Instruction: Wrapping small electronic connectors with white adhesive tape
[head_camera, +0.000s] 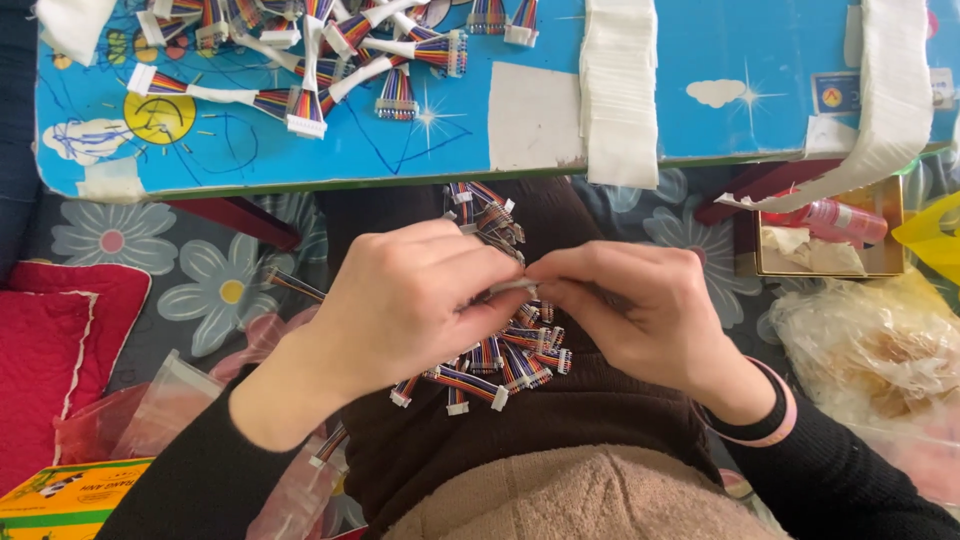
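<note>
My left hand and my right hand meet over my lap, fingertips pinched together on a short multicoloured ribbon cable with white tape at the pinch. Beneath the hands lies a pile of loose ribbon cables with white connectors on my dark trousers. More of these cables stick out above the hands, near the table edge. On the blue table top at the upper left sits a heap of taped ribbon cables.
A stack of white tape strips and a long white strip lie on the table. A cardboard box holding a red bottle stands at the right, beside plastic bags. At the left are a red cushion and a yellow box.
</note>
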